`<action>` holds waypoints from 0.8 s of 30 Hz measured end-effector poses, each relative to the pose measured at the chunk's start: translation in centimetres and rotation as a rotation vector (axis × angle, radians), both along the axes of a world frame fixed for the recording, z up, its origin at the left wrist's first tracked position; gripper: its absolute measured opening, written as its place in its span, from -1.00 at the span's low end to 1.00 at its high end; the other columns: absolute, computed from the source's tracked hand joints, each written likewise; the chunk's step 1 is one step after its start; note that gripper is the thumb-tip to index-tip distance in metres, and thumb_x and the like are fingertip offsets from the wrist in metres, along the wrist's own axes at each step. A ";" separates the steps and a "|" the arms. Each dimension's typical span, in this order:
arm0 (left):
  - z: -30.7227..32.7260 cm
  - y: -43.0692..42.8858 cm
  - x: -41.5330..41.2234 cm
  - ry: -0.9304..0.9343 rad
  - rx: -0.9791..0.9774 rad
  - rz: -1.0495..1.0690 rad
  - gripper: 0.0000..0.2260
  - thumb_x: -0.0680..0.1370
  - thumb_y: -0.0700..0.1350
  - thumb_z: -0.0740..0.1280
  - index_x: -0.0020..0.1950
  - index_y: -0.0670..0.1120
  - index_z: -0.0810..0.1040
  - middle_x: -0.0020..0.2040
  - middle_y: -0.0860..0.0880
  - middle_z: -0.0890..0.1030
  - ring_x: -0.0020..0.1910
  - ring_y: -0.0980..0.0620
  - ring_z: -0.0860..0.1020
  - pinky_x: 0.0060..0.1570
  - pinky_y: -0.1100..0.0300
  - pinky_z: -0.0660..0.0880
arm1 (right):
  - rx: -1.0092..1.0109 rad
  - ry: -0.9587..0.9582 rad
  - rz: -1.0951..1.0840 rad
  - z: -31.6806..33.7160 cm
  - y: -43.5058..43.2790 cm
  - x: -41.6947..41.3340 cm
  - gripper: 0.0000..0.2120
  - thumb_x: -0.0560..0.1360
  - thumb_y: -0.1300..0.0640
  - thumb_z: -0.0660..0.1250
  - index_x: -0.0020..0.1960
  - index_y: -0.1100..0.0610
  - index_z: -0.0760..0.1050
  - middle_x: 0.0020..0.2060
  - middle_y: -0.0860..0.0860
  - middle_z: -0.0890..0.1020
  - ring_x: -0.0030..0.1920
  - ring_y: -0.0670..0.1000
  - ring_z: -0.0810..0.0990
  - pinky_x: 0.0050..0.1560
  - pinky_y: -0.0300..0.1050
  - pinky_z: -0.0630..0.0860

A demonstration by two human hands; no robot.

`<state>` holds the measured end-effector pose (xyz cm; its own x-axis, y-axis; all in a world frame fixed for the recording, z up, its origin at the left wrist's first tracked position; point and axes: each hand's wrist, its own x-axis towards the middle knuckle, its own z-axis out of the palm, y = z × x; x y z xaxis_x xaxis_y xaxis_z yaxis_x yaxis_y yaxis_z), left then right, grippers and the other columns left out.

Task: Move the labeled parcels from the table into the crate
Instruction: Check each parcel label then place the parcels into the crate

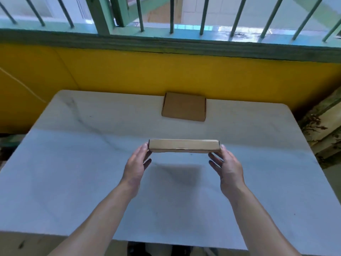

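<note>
One white marble-patterned table [73, 172] stands against a yellow wall [129, 71] below green window bars [171, 15]. Above the table's middle, a cardboard parcel [184, 145] is held clear of the surface, casting a shadow below. A second flat parcel [184, 106] lies at the far edge. The left hand [137, 163] and right hand [227, 165] each grip one end, thumb on the edge, fingers underneath.

Single view, head-worn, wide-angle. Positioned above the near edge of the table [64, 172], close; faces forward and down across it to the yellow wall [129, 71] and window bars [171, 15].
</note>
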<state>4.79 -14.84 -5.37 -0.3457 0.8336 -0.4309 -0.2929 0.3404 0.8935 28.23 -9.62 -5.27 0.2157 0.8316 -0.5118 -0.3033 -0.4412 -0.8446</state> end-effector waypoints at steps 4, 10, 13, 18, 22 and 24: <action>0.7 -1.7 -1.9 -0.132 0.109 0.107 -0.87 0.62 -0.06 0.27 0.08 -0.08 0.56 -0.01 0.02 0.68 0.06 0.10 0.61 0.23 0.15 0.48 | 0.034 0.114 -0.008 0.6 -1.7 -2.2 -0.82 0.57 0.00 0.31 -0.03 0.10 0.59 -0.17 -0.07 0.71 -0.16 -0.03 0.70 -0.11 -0.18 0.63; 1.8 -4.3 -4.6 -0.273 0.317 0.070 -0.64 0.57 -0.38 0.15 0.32 -0.20 0.52 0.22 -0.11 0.63 0.19 0.00 0.58 0.13 0.24 0.53 | 0.244 0.321 0.114 2.1 -4.0 -3.5 -0.85 0.52 0.26 0.30 0.02 0.14 0.62 -0.23 0.03 0.69 -0.19 -0.04 0.67 -0.16 -0.24 0.59; 2.7 -5.3 -5.5 -0.344 0.411 0.088 -0.62 0.50 -0.39 0.18 0.23 -0.17 0.59 0.26 -0.13 0.61 0.23 -0.02 0.57 0.09 0.26 0.55 | 0.353 0.358 0.192 2.9 -4.5 -3.7 -0.78 0.48 0.26 0.31 0.08 0.16 0.63 -0.12 0.08 0.70 -0.07 0.01 0.67 -0.07 -0.19 0.60; 4.0 -6.5 -5.9 -0.420 0.528 0.100 -0.61 0.42 -0.37 0.20 0.08 -0.08 0.69 0.17 -0.08 0.67 0.14 0.02 0.62 0.01 0.25 0.57 | 0.419 0.396 0.213 3.4 -5.2 -4.4 -0.74 0.47 0.26 0.29 0.13 0.18 0.59 0.03 0.14 0.68 0.03 0.06 0.65 -0.01 -0.16 0.59; 4.4 -6.7 -6.0 -0.445 0.561 0.116 -0.60 0.40 -0.38 0.20 0.06 -0.08 0.70 0.12 -0.07 0.69 0.10 0.03 0.65 -0.01 0.25 0.58 | 0.446 0.424 0.208 3.6 -5.6 -4.7 -0.73 0.44 0.25 0.29 0.12 0.19 0.58 0.01 0.13 0.68 0.01 0.05 0.66 -0.01 -0.16 0.60; 4.5 -6.8 -5.9 -0.446 0.584 0.103 -0.59 0.41 -0.39 0.19 0.06 -0.08 0.70 0.12 -0.07 0.69 0.10 0.04 0.65 0.00 0.25 0.58 | 0.453 0.431 0.215 3.6 -5.7 -4.6 -0.73 0.45 0.27 0.27 0.13 0.20 0.57 0.02 0.13 0.68 0.02 0.05 0.65 0.02 -0.16 0.60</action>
<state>-1.13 -21.66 -0.91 -0.3304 0.9428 -0.0445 -0.6749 -0.2030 0.7095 23.64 -15.28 -1.63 -0.1251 0.9866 -0.1042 -0.6005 -0.1590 -0.7836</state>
